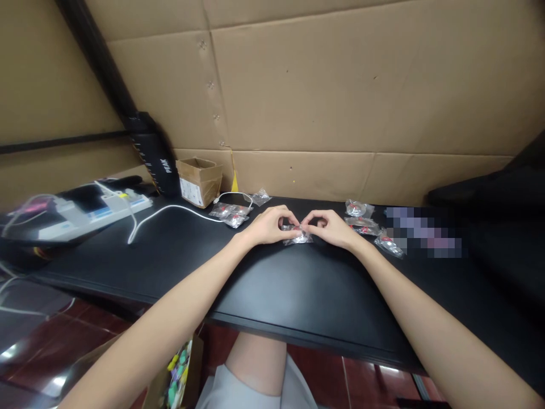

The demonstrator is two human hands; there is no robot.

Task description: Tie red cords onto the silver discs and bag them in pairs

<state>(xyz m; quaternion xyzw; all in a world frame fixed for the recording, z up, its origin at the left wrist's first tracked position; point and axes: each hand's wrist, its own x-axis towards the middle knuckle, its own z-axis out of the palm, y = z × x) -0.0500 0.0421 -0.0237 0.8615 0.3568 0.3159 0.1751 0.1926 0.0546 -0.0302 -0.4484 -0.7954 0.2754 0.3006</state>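
A small clear plastic bag (298, 238) with something red and shiny inside is pinched between my two hands, just above the black table. On its left edge, my left hand (275, 225) closes thumb and fingers. My right hand (327, 227) grips the top right of the same bag, its fingertips nearly meeting the left ones. What exactly the bag contains is too small to make out. To the right lie several similar bags (361, 226) with red parts. More such packets (233, 215) rest left of my left hand.
A small open cardboard box (200, 180) stands at the back left, near a white cable (159, 211). Farther left sits a white power strip (96, 218). Tall cardboard (340, 96) walls the back. A dark bulky item (506, 227) is at the right; below, a carton (193, 369) holds colourful pieces.
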